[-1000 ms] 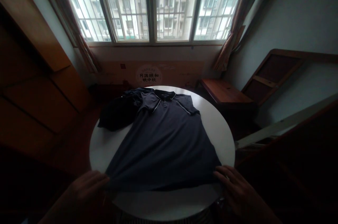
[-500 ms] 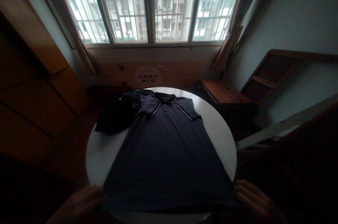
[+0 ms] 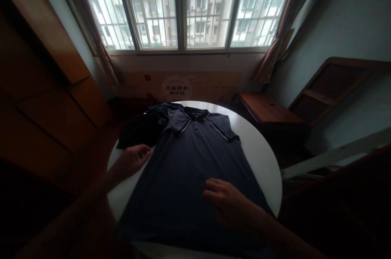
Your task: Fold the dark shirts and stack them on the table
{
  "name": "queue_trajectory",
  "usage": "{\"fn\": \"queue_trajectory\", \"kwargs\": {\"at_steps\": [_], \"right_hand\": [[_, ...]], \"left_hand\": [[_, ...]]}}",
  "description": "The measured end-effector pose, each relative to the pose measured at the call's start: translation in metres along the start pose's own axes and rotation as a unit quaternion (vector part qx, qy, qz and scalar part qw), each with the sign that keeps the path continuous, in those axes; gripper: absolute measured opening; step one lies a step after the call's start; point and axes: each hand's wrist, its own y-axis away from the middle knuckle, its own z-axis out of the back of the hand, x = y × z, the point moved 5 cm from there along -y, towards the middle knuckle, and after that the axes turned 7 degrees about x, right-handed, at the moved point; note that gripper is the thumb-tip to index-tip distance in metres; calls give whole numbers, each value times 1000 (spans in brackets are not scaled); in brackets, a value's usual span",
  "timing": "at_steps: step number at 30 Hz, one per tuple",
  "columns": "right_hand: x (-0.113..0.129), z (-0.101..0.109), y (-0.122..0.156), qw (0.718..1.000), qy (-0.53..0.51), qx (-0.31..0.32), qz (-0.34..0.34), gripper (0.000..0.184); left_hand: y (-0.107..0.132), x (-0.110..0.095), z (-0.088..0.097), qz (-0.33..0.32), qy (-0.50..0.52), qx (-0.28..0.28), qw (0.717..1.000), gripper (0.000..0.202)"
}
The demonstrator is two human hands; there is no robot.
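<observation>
Navy polo shirt lies flat, front up, on the round white table. Collar points to the far edge, just short of the rim; hem sits at the near edge, where the bottom of the view cuts it off. Short sleeves spread to either side, each with pale trim. Placket buttons are visible below the collar.

Left hand: at the shirt's left side, below the left sleeve, palm down. Fingers are loosely curled and part open, tips at or on the shirt's side edge. No pinch or fold of cloth is visible; contact cannot be confirmed at this light.

Right hand: on the shirt front, low and toward the right side. Fingers are extended and close together, pointing toward the shirt's middle, lying flat on the cloth with no visible grip.

Hands well apart, shirt between them.

Dark garment, bunched, lies at the far left of the table, touching the shirt's left shoulder and partly under it; its type cannot be told.

Beyond the table: barred window with curtains, a printed carton beneath it, and a wooden bench at right.
</observation>
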Motion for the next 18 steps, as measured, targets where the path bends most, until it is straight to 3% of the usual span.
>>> {"fn": "queue_trajectory", "kwargs": {"at_steps": [2, 4, 6, 9, 12, 15, 18], "right_hand": [[35, -9, -43, 997, 17, 48, 65, 5], [66, -20, -81, 990, 37, 69, 120, 22], [88, -34, -115, 983, 46, 79, 157, 40], [100, -57, -153, 981, 54, 101, 156, 52], [97, -84, -177, 981, 55, 144, 115, 55], [97, -109, -191, 979, 36, 182, 90, 57], [106, -121, -199, 977, 43, 177, 111, 42]], "left_hand": [[-58, -3, 12, -6, -17, -45, 999, 32], [-123, -2, 18, 12, -50, -51, 997, 29], [-184, 8, 15, 92, -97, -16, 991, 29], [-250, 20, 4, 151, -118, 1, 982, 29], [-280, 35, -14, 193, -119, 25, 974, 30], [-289, 48, -29, 224, -113, 42, 967, 36], [-292, 57, -35, 249, -108, 39, 962, 42]]}}
